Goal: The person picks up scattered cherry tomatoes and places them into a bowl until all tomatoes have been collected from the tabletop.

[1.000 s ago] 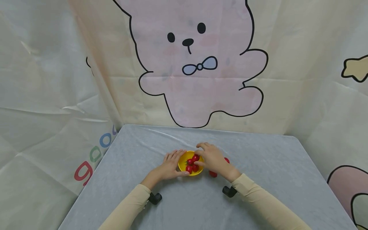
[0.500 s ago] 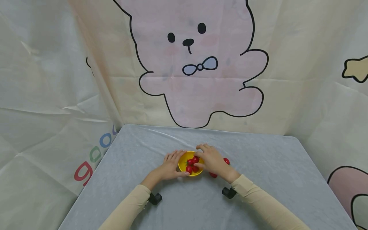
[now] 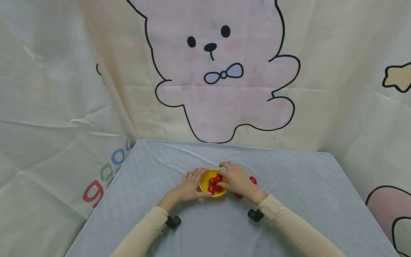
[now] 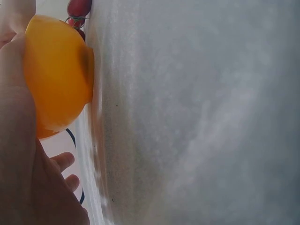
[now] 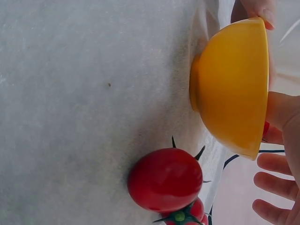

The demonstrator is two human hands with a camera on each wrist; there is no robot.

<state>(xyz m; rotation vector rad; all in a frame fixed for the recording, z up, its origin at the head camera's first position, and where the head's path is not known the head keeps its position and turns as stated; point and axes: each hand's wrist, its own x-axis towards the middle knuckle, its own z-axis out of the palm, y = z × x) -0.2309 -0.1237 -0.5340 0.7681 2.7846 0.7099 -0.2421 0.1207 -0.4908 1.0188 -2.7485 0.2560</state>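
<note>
A yellow bowl (image 3: 204,180) stands on the cloth-covered table with several red cherry tomatoes (image 3: 211,189) inside. My left hand (image 3: 189,186) holds the bowl from the left, thumb at the near rim and fingers along the far side. Over the bowl's right rim, my right hand (image 3: 239,178) pinches a cherry tomato (image 3: 219,178) between thumb and index finger; its other fingers spread outside the bowl. In the right wrist view the bowl's wall hides most of that tomato. Another tomato (image 5: 165,180) lies on the table right of the bowl, with one more (image 3: 253,180) farther back.
A grey cloth (image 3: 289,185) covers the table. Behind it hangs a pale curtain (image 3: 321,117) printed with a pink bear (image 3: 208,107). Each wrist wears a black camera mount, the left mount (image 3: 173,222) and right mount (image 3: 255,215) close above the cloth.
My right hand and the pinched tomato have sunk very slightly into the bowl since a second ago. The left hand and bowl stay in place.
</note>
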